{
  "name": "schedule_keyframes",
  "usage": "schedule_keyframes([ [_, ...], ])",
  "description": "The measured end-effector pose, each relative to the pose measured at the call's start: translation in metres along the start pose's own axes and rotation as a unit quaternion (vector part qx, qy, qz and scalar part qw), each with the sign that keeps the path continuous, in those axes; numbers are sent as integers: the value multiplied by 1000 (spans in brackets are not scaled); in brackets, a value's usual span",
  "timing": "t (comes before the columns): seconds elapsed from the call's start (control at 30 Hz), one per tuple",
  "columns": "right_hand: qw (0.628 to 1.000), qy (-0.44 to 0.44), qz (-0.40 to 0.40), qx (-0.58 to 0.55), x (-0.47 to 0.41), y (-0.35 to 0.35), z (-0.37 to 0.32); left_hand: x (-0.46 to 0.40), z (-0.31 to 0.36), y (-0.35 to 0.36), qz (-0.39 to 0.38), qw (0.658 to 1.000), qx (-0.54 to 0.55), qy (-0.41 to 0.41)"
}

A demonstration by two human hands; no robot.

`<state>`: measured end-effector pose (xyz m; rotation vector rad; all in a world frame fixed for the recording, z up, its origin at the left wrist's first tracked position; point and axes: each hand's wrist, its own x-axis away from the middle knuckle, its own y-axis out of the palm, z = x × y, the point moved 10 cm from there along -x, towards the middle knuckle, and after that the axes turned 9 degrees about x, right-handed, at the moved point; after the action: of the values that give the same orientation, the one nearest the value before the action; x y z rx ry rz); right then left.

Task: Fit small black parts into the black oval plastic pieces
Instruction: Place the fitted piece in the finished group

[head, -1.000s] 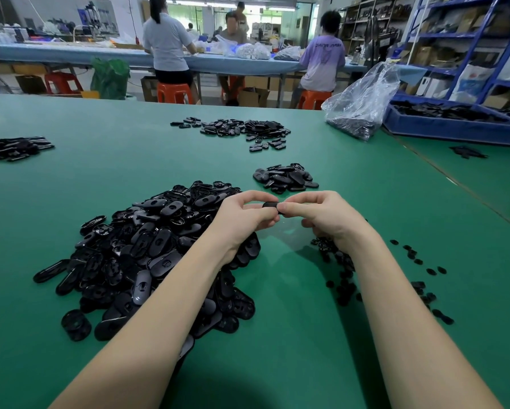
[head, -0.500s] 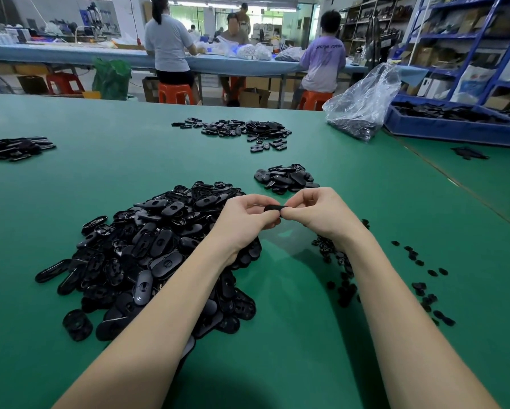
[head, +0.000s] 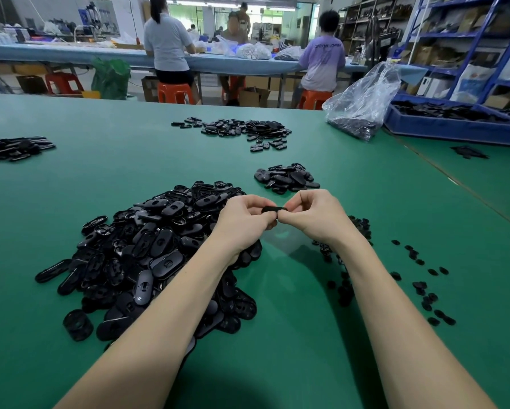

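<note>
- The fingers point(head: 255, 206) of the left hand point(head: 242, 222) and those of the right hand point(head: 315, 216) are curled and pinch one black oval piece point(head: 273, 209) from either end, held above the green worktop point(head: 129, 160) near its middle.
- Whether a small part already sits in that piece cannot be told.
- Five heaps of oval pieces show: a big pile point(head: 147, 249) under the left forearm, a small heap point(head: 286, 178) just beyond the hands, a spread heap point(head: 242, 129) toward the far edge, another point(head: 14, 149) at the left edge, and a few point(head: 469, 152) near the right edge.
- Small black parts point(head: 421, 278) lie scattered on the right side, too many and too small to count; more sit under the right wrist.
- A clear plastic bag point(head: 362, 104) at the far right corner holds dark pieces; just beside it a blue tray point(head: 454, 129) holds more.
- Bare green surface lies between the two forearms and along the near edge.
- A seam point(head: 454, 181) runs diagonally across the right side.
- Three people stand or sit at a far blue table point(head: 71, 56).
</note>
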<state>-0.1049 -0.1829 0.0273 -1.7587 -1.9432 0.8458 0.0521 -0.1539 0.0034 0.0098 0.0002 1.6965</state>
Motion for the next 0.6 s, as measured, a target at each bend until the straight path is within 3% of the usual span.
schedule_keyframes([
  [0.27,1000,3,2,1,1,3,1,-2,1,-2,2,999,-47,15],
  [0.4,999,-40,-2,-12,1,-4,-8,-4,5,-8,-9,1000,10,23],
  [0.6,985,-117,59,116,2,-8,-27,-8,0,-13,2,997,80,8],
])
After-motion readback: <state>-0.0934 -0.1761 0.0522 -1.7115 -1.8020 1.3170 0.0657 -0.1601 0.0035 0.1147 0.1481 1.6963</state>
